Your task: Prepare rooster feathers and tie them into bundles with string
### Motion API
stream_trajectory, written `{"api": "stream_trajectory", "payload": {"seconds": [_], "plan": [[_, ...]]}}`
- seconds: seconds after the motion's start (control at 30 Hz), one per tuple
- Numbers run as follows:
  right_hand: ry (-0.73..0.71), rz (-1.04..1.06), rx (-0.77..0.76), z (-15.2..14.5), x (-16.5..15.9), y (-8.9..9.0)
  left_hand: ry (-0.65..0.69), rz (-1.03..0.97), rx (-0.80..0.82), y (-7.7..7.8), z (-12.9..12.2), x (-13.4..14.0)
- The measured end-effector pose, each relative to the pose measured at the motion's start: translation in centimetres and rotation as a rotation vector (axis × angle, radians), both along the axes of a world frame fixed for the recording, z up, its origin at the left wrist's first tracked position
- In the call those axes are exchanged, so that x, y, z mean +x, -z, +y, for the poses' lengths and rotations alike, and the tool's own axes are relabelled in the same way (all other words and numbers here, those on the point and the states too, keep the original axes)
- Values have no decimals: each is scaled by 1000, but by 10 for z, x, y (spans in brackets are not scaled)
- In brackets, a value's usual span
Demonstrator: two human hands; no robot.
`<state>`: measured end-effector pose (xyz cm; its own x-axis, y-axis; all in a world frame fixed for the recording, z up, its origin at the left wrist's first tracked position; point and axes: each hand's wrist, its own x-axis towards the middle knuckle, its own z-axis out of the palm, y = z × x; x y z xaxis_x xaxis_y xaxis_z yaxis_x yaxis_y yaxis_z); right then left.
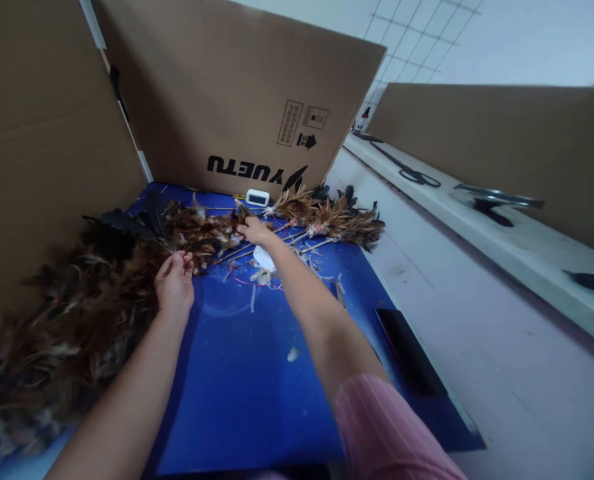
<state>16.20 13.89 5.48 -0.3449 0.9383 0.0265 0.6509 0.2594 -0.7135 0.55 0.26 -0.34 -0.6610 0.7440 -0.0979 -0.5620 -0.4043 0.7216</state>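
My left hand point(175, 283) is closed in a pinch on the quill ends of a few long black feathers point(139, 225), which fan out up and to the left. Stretched farther forward, my right hand point(255, 231) has its fingers curled at the edge of a pile of brown feathers point(191, 230); what lies between the fingertips is hidden. To its right, several bundles of brown and black feathers tied on thin sticks point(347, 223) lie together. A larger heap of loose feathers point(91, 327) spreads along the left side.
Cardboard panels point(217, 87) stand behind and left of the blue tabletop point(241, 373). A small white digital display point(257, 197) sits at the back. Feather scraps, a white piece point(264, 258) and pink string lie mid-table. A black phone point(411, 353) rests at right; scissors point(417, 176) lie on a ledge.
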Motion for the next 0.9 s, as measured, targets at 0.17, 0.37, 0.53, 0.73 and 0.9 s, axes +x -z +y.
{"api": "stream_trajectory", "payload": {"seconds": [0.17,0.37,0.53,0.73,0.9], "plan": [[-29,356,-161,-8,14,-18,6,8,2,0,0,-1],[-74,658,-305,-18,27,-32,7,24,11,2,0,-1],[-109,784,-444,-22,36,-36,0,18,9,2,1,-1],[-114,764,-487,-24,38,-40,5,26,8,1,-1,-1],[-120,724,-479,-32,37,-49,25,70,17,-1,-2,1]]}}
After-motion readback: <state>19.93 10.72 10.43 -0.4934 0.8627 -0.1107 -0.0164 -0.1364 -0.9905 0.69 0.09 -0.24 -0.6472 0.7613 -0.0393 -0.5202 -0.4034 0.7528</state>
